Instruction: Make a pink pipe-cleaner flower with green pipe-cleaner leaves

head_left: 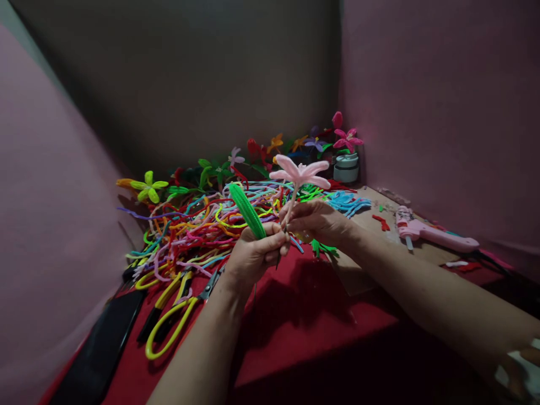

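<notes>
A pale pink pipe-cleaner flower stands upright in the middle of the head view, its thin stem running down between my hands. My right hand pinches that stem from the right. Just below and to the left, my left hand is closed around the lower stem, with thumb and forefinger pressed together. A green pipe-cleaner leaf also sticks up out of my left hand, leaning to the left. The thin dark end of the stem pokes out beneath the fingers. Where leaf and stem meet is hidden by my fingers.
Loose pipe cleaners in many colours lie heaped behind my hands. Yellow-handled scissors and a black flat object are at left. A pink glue gun rests on cardboard at right. Finished flowers line the back.
</notes>
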A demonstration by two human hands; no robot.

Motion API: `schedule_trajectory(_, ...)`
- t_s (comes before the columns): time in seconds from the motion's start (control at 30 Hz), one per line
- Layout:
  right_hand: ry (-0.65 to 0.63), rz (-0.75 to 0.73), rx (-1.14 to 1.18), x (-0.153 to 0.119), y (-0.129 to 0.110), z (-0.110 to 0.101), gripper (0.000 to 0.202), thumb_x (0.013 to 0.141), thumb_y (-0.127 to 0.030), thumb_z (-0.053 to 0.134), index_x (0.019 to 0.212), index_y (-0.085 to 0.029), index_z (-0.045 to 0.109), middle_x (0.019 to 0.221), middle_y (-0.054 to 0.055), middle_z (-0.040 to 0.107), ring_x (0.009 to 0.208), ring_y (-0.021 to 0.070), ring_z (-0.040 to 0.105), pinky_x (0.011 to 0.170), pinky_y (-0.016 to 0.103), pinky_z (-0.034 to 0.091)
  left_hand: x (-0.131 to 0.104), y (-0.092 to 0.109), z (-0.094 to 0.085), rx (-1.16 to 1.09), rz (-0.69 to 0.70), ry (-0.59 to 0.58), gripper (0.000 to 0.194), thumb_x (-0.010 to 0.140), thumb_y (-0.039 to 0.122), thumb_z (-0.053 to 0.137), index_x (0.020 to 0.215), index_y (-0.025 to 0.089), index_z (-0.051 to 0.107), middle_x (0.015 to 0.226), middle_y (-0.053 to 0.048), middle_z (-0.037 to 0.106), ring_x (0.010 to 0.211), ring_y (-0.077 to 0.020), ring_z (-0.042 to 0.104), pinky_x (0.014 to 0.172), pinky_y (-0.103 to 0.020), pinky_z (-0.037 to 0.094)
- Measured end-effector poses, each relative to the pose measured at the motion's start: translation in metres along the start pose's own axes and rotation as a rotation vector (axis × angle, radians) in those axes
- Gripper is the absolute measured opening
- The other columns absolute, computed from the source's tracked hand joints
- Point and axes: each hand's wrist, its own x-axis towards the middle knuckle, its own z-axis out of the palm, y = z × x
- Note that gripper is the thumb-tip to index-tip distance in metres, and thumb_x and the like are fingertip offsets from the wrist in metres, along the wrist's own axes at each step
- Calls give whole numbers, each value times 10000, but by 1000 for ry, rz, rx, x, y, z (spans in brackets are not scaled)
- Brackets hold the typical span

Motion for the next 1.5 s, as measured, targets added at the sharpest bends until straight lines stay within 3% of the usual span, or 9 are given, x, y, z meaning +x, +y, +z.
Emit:
schedule_trajectory(0.13,43,-84,3,3,3,-1,89,578,-154,709,660,-142,679,619,-11,579,498,50,475,497,200,367,4,2,-1,-24,-5,46,157,679,250,655,691,125,562,541,29,515,358,9,279,355,-149,187)
schedule_trajectory(0.27,67,-44,-39,5,4,-2,65,576,-164,706,633,-148,679,551,-18,554,489,54,462,505,206,356,9,3,-9,-83,35,177,180,658,205,662,813,122,621,688,-2,588,477,-16,443,452,-148,336)
schedule_trajectory(0.4,30,-11,-144,4,3,-3,107,595,-202,687,681,-139,694,579,-3,567,539,74,466,508,213,335,13,3,-16,-107,44,320,205,575,89,663,777,107,631,754,-40,645,607,-78,565,552,-177,417)
schedule_trajectory(0.57,38,26,-139,6,9,-8,154,598,-235,687,707,-126,691,604,7,584,553,80,478,501,205,327,15,0,-16,-36,76,309,181,614,182,676,760,79,645,647,-61,658,605,-127,613,624,-234,475)
schedule_trajectory(0.73,58,59,-121,8,14,-10,140,597,-214,685,706,-126,687,619,11,605,541,75,490,503,199,335,12,0,-13,171,38,326,317,671,284,654,924,93,642,719,-72,674,575,-157,630,605,-309,518)
schedule_trajectory(0.97,124,40,-177,8,17,-6,178,569,-245,712,683,-114,673,661,23,619,577,103,535,578,239,404,14,-11,-2,181,138,190,316,734,233,570,1036,147,605,916,-64,662,715,-150,629,666,-279,512)
schedule_trajectory(1.1,187,13,-177,8,17,-2,194,545,-255,725,662,-116,659,632,7,594,572,107,527,591,259,421,15,-15,4,171,184,213,277,747,201,534,1010,134,593,948,-72,647,773,-154,614,683,-270,500)
schedule_trajectory(1.3,247,-188,-408,5,14,3,123,574,-228,698,638,-133,654,709,16,564,647,122,526,596,254,429,14,-13,5,179,188,287,175,716,225,565,852,114,576,705,-31,634,498,-86,539,478,-205,436)
schedule_trajectory(1.5,248,-339,-622,0,15,8,96,655,-232,654,680,-141,670,830,32,526,711,119,514,636,244,429,14,-14,6,159,196,362,220,685,256,617,848,128,543,616,-6,610,483,-107,561,460,-212,435)
